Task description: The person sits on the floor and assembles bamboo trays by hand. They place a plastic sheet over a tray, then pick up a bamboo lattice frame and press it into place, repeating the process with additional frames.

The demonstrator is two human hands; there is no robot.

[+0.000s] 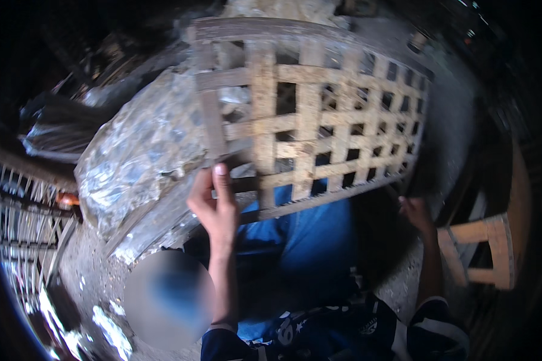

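Observation:
A woven lattice panel (pixel 265 120) of flat pale strips, set in a darker wooden frame, is held up tilted above my blue-trousered lap. Its lower left corner is pinched by my left hand (pixel 214 198), with the thumb toward me and the fingers curled at the frame's edge. My right hand (pixel 418 213) is closed just below the panel's lower right corner. A thin dark piece seems to stick out from its fingers, too blurred and dim to name. Whether this hand touches the frame I cannot tell.
Behind the panel, on the left, lies a large heap wrapped in clear plastic sheeting (pixel 144 150). A slatted rack (pixel 33 222) stands at the far left. To the right is a light wooden frame (pixel 500 249). A round blur covers part of the lower left.

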